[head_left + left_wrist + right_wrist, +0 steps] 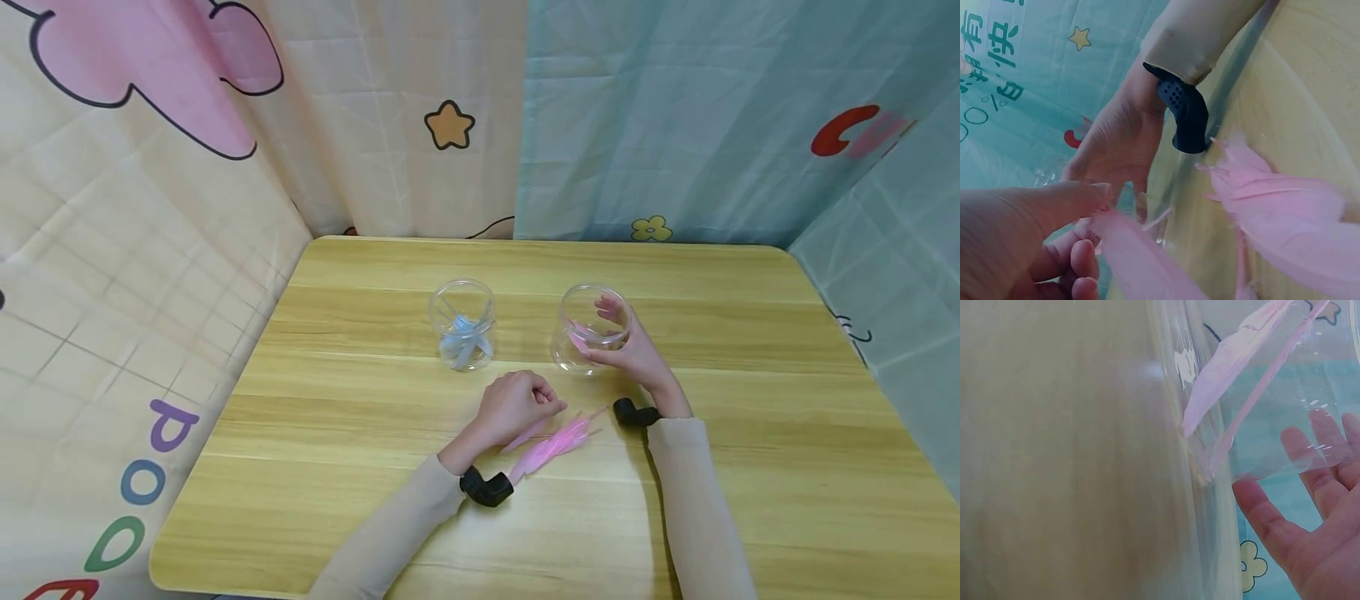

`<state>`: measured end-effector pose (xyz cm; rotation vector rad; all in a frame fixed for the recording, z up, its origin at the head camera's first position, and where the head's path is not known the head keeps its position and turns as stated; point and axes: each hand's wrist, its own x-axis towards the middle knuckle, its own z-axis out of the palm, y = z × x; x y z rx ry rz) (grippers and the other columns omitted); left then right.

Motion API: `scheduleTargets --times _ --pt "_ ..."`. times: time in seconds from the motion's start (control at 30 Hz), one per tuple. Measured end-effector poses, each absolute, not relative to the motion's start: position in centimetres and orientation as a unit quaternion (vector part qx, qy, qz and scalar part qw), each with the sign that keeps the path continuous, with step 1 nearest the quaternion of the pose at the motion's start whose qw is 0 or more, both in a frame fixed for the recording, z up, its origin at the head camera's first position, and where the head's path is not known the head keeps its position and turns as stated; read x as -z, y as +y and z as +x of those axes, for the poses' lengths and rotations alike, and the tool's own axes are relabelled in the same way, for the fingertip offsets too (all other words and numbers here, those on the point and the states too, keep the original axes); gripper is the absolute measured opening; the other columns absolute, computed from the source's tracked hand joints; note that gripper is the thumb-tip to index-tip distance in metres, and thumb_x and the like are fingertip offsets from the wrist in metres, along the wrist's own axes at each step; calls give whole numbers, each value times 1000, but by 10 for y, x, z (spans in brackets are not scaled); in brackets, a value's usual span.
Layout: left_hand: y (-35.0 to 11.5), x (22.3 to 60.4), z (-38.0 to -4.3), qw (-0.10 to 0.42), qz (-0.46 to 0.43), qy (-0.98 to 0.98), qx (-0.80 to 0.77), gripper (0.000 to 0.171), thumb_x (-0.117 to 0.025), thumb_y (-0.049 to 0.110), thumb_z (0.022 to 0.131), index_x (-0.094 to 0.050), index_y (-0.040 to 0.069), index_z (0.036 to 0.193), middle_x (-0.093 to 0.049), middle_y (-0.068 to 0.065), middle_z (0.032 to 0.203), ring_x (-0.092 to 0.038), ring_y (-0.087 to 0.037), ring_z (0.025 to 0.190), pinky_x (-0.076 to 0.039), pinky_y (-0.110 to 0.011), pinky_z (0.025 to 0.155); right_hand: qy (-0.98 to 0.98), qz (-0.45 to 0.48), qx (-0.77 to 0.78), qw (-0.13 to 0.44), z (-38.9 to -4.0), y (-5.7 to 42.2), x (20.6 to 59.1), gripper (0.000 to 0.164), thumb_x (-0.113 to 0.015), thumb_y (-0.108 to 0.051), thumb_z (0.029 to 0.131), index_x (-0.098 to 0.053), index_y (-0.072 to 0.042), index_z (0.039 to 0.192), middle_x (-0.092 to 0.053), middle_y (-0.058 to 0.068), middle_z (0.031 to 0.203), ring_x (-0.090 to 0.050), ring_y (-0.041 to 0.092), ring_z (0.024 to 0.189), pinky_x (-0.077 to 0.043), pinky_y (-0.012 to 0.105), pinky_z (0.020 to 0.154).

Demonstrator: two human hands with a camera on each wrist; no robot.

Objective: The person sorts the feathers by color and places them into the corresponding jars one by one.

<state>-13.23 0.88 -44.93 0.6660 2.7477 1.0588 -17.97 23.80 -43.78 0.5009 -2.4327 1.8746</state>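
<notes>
My left hand (517,407) is over the middle of the table, and its thumb and finger pinch a pink feather (1138,256) by the end. Below it, several loose pink feathers (555,448) lie bunched on the wood. My right hand (632,346) holds a clear jar (564,354) from its right side, thumb at the front and fingers around the back. Inside that jar, pink feathers (1225,381) lean against the wall, as the right wrist view shows. Part of the pinched feather is hidden behind the left hand in the head view.
A second clear jar (437,321) stands to the left, with light blue feathers (463,337) in it. Both stand on a wood-grain table (360,375). Printed curtains (405,100) hang behind and beside the table. Black wrist cameras (487,487) jut out beside each hand.
</notes>
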Motion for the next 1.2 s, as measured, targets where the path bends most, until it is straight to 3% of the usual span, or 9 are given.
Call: scheduleTargets --times 0.47,0.67,0.9,1.0,1.2 --pt "33 400 -167 -143 228 795 -543 19 -74 31 84 -73 12 83 -58 8 72 -49 -6 65 -41 -21 58 -781 157 -605 17 -182 243 443 87 -75 7 74 -22 1 144 -29 27 142 -25 44 129 -21 64 101" --pt "52 384 -192 -151 215 695 -670 16 -71 20 87 -72 4 89 -59 2 75 -50 -10 68 -39 -22 60 -776 151 -612 7 -178 242 441 89 -77 4 75 -21 4 143 -28 28 142 -24 46 130 -22 63 102" --pt "73 378 -209 -167 174 617 -749 17 -67 12 90 -67 -4 93 -60 1 75 -49 -6 68 -38 -18 59 -774 141 -617 -14 -177 241 444 88 -76 1 77 -23 -8 146 -32 20 138 -32 41 124 -33 56 98" --pt "75 372 -203 -170 167 607 -758 15 -65 8 90 -66 -7 93 -59 1 75 -48 -5 68 -37 -18 59 -775 138 -617 -12 -177 240 444 88 -77 0 76 -25 -12 146 -32 18 138 -31 38 125 -32 55 99" --pt "75 369 -189 -171 171 622 -745 13 -65 5 89 -65 -9 92 -59 -5 77 -48 -7 68 -38 -20 61 -782 141 -607 -3 -176 240 442 88 -78 0 75 -25 -9 146 -32 19 138 -30 34 126 -30 58 100"
